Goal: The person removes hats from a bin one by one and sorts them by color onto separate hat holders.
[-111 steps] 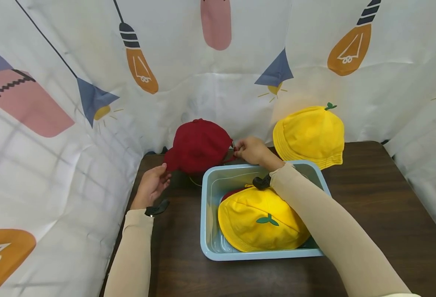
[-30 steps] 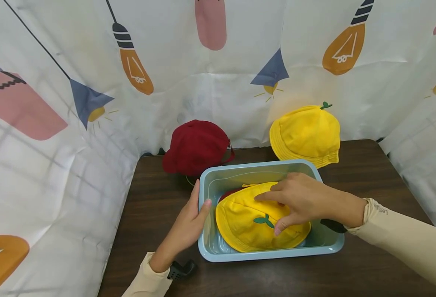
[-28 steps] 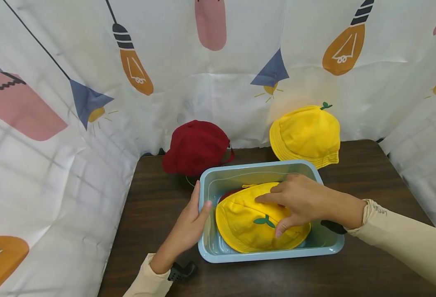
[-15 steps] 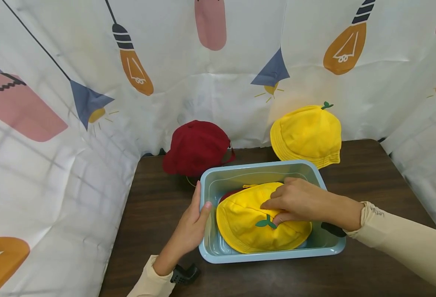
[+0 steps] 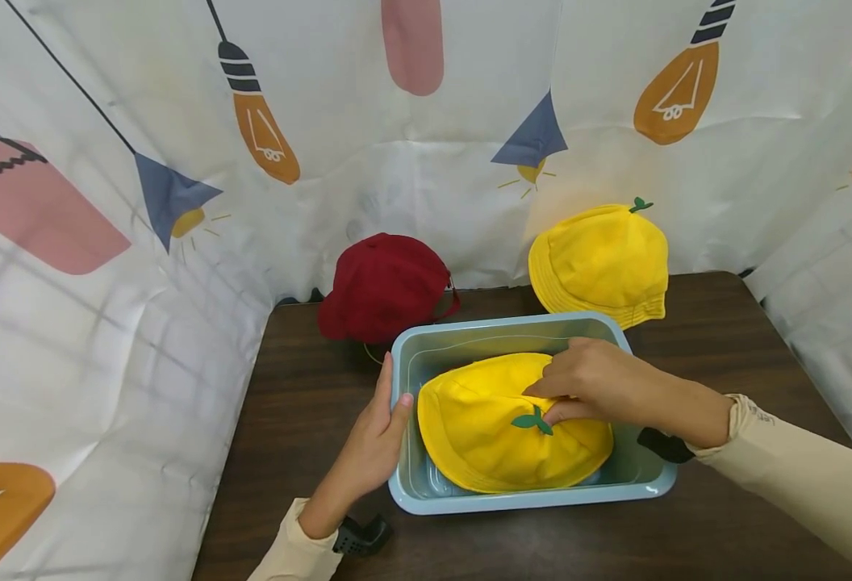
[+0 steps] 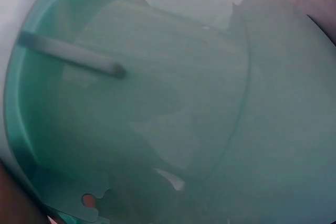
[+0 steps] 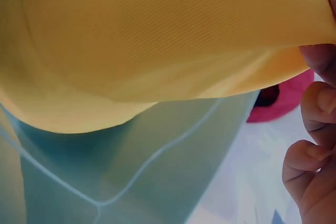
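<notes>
Head view: the right hand (image 5: 593, 383) is pinching the crown of a yellow hat (image 5: 469, 428) inside a blue tub (image 5: 528, 502); the left hand (image 5: 368, 440) is holding the tub's left rim, fingers nearly straight. Left wrist: probably the tub's wall is showing, blurred green. Right wrist: fingers are gathering cloth; keeping pinch deep and tub steady should be preventing slips.
</notes>
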Demonstrator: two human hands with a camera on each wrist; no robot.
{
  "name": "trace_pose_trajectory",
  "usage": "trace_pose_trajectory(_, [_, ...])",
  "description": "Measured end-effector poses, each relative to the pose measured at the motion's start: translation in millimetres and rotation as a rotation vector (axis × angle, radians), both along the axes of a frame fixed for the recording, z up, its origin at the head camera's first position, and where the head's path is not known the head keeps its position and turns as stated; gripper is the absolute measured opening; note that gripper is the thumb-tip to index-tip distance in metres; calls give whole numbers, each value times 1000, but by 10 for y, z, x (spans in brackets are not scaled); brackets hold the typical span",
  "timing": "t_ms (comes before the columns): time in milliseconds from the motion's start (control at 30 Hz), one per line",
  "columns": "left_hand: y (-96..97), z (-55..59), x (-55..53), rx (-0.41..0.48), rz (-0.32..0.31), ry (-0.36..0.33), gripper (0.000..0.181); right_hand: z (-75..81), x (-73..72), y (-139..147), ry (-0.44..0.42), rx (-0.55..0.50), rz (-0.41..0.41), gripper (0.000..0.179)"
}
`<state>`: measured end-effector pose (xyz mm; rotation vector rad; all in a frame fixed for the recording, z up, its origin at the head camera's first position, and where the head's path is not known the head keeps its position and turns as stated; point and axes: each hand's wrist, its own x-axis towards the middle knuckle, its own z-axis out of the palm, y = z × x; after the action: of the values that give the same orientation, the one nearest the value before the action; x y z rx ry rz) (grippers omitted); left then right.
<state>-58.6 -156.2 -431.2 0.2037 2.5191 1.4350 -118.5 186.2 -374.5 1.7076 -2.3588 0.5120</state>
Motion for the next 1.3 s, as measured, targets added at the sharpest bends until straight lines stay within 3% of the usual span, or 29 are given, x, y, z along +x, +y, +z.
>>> trace_pose_trajectory(300, [9,5,-7,10,3,-3,73,191,-11,180,-52,-162,-68,38])
trace_pose_trajectory(533, [4,-14,-14,-15,-1,15,73,426,-11,310,-80,-289,-88,26])
trace_pose_trajectory(767, [-9,-24,-10,3,-6,46,74,798,-44,495,42,-401,-222,39])
trace_pose_trajectory(933, [-6,-12,0,4,1,52,73,1142,-66,657,54,-390,-394,52])
trace_pose_trajectory(1133, [0,-8,12,26,-2,58,74,1503,-148,880,98,-296,-627,28])
trace_pose_trajectory(1233, [1,-3,8,34,-3,63,74,1606,-271,987,60,-346,-667,19])
trace_pose_trajectory(1300, [2,-1,5,34,-2,68,74,1651,-385,1071,9,-409,-639,17])
